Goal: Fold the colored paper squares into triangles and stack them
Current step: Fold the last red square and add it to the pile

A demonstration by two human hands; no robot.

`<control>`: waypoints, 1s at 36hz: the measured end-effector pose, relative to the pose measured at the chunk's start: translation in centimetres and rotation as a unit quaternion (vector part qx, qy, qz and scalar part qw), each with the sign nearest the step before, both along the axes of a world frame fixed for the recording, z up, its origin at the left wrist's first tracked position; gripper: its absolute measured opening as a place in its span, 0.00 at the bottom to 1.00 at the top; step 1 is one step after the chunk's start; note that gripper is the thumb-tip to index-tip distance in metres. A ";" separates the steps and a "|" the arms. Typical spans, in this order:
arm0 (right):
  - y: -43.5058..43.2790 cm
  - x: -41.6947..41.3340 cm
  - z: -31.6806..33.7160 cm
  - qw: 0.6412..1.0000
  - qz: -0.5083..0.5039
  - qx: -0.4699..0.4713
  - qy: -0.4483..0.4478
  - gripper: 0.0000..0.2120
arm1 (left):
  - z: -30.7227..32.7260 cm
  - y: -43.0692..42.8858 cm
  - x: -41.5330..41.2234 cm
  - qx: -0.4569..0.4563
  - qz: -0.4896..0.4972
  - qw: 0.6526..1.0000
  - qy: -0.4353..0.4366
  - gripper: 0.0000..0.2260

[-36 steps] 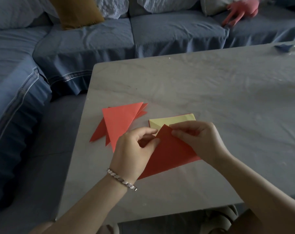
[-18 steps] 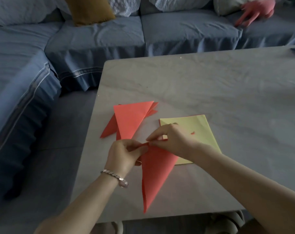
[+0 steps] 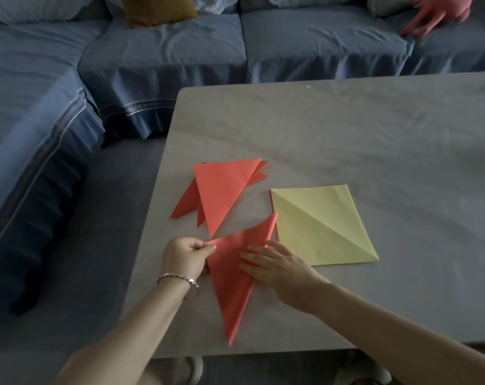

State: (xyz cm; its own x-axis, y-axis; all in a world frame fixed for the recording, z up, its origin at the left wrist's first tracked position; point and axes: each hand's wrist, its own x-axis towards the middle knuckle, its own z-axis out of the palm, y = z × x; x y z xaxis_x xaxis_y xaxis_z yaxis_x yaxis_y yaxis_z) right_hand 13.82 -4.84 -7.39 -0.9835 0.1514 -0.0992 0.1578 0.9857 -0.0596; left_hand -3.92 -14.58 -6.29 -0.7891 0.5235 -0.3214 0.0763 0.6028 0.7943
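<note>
A folded red paper triangle lies flat near the table's front edge. My left hand pinches its left corner. My right hand lies on the triangle with straight fingers pressing it down. Behind it sits a stack of red folded triangles. To the right lies a yellow paper square with a diagonal crease, on top of a red sheet whose edge shows along its left side.
The grey table stretches away to the right and back. A blue sofa wraps round the left and far sides, with a mustard cushion and a pink toy on it.
The red triangle has gone from held up between both hands to lying flat on the table. My right hand let go of its corner and now presses flat on it.
</note>
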 end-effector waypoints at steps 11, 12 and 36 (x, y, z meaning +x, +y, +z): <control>-0.7 3.2 -1.0 0.997 -0.019 0.074 0.001 0.28 | 0.1 0.1 0.2 -0.015 -0.041 0.996 0.074 0.04; -0.8 3.1 -0.9 0.996 -0.024 0.083 0.013 0.24 | 0.1 0.1 0.2 -0.013 -0.040 0.996 0.076 0.04; 3.7 -4.2 1.6 0.953 -0.291 -0.068 -0.035 0.23 | -0.2 -0.4 -0.1 -0.029 -0.022 0.996 0.087 0.07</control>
State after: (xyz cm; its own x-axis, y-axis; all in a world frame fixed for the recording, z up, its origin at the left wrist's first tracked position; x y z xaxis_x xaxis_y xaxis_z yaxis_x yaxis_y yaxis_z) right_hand 9.65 -1.17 -5.82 -0.7263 0.6512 -0.2201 0.6848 0.7131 -0.1501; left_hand -4.01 -14.95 -6.48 -0.8122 0.5433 -0.2125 0.2371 0.6402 0.7307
